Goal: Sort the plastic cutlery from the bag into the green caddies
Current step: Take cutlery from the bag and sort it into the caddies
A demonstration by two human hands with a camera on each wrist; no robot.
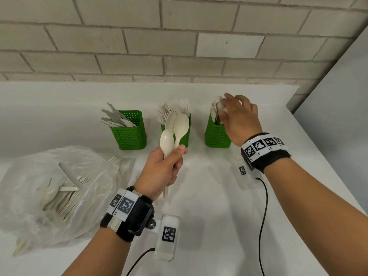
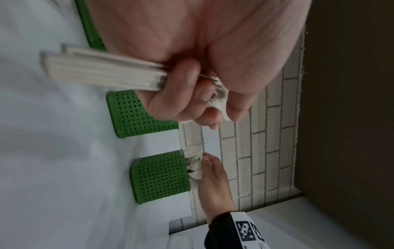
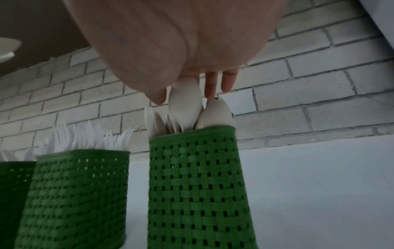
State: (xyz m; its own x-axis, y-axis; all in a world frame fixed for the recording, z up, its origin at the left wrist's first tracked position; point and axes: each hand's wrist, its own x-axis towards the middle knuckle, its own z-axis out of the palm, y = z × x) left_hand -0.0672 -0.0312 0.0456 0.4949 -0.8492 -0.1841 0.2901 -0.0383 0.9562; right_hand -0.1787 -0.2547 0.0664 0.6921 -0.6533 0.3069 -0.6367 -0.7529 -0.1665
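Observation:
Three green caddies stand in a row near the wall: knives in the left one (image 1: 129,134), forks in the middle one (image 1: 186,136), spoons in the right one (image 1: 217,136). My left hand (image 1: 177,154) grips a bundle of white spoons (image 1: 175,128) upright in front of the fork caddy; their handles (image 2: 95,72) stick out below the fist. My right hand (image 1: 225,110) hovers over the spoon caddy (image 3: 196,185), with thumb and forefinger pinching the bowl of one spoon (image 3: 185,102) that stands taller than the rest. The clear plastic bag (image 1: 55,192) of cutlery lies at the left.
A brick wall (image 1: 179,46) runs close behind the caddies. The white table's edge (image 1: 328,156) slants down the right side. Loose forks (image 1: 121,162) lie beside the bag, and a few pieces (image 1: 20,248) poke out at its front left. Black cables (image 1: 262,216) trail from both wrists.

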